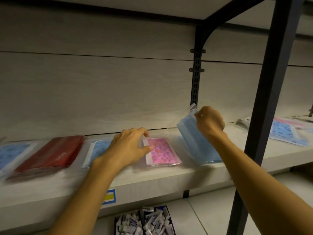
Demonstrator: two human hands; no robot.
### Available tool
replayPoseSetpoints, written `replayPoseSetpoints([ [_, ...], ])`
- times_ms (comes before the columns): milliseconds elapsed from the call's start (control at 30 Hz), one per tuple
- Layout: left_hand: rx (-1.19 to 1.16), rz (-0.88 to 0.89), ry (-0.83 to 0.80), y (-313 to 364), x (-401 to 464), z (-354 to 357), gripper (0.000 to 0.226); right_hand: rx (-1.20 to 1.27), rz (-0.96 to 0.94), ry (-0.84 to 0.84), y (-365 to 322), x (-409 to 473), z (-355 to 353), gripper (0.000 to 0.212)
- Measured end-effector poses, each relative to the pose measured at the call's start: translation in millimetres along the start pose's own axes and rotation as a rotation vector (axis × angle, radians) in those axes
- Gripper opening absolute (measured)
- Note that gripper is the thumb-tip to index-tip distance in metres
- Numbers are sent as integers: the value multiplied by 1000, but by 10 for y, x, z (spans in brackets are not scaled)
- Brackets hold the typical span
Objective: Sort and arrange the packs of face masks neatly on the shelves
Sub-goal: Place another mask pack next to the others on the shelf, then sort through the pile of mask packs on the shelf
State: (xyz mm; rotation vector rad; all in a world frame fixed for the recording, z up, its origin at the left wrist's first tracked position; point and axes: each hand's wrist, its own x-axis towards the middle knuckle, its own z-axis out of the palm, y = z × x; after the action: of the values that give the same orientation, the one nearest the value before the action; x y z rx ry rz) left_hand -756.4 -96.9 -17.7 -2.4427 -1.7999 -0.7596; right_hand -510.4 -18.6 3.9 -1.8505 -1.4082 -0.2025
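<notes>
Two pinching hands: left hand [130, 148] on pink patterned pack [162, 154], right hand [210, 122] tilting plain blue pack [194, 141].

A dark metal upright post [264, 116] rises at the right, in front of the shelf's front edge, and a slotted black wall rail [196, 77] runs down the pale back panel. Below the front edge sits a blue tray [166, 211] heaped with small white sachets [144, 223], and a blue-and-yellow label [110, 196] is stuck on that edge.
</notes>
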Motion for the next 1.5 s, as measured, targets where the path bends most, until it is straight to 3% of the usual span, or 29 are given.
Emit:
replayPoseSetpoints([
  [233, -30, 26, -27, -83, -17, -11, 41, -148, -68, 47, 16, -41, 150, 28],
  [400, -66, 41, -7, -168, -120, -53, 40, -54, -191, 48, -205, -234, 96, 28],
  [567, -73, 71, 117, -213, -362, -85, 34, 1, -324, 54, -544, -728, -28, 30],
  [800, -155, 79, 215, -203, -637, 89, 31, 37, -269, -10, -658, -1452, -96, 34],
  [1200, -202, 81, 211, 317, -892, 242, 28, 97, -176, 6, -87, -1949, -386, 40],
  [1500, -241, 99, 216, 1266, -902, 395, 30, 91, -133, 36, 849, -1822, -1076, 33],
])
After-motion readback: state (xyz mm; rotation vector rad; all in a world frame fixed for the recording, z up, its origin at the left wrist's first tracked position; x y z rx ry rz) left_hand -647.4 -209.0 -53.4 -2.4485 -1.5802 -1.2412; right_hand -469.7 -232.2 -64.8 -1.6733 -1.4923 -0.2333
